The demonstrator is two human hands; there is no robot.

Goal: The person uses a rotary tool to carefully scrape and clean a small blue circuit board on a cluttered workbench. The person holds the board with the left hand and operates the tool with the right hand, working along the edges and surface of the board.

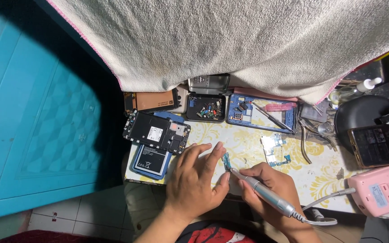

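My left hand (197, 176) pinches a small blue-green circuit board piece (226, 161) between thumb and forefinger, just above the patterned tabletop (248, 146). My right hand (271, 189) grips a silver pen-shaped rotary tool (262, 191), with its tip touching that small board. A grey cable (325, 202) runs from the tool's rear toward the right.
An opened black phone body (156, 132) lies on a blue phone back (151, 159) at the left. Behind are a small tray of tiny parts (206, 109), a blue phone frame (257, 114) with tweezers, a circuit board (273, 150), pliers (306, 139), a phone (381, 144), a pink device (381, 191) and a hanging towel (230, 40).
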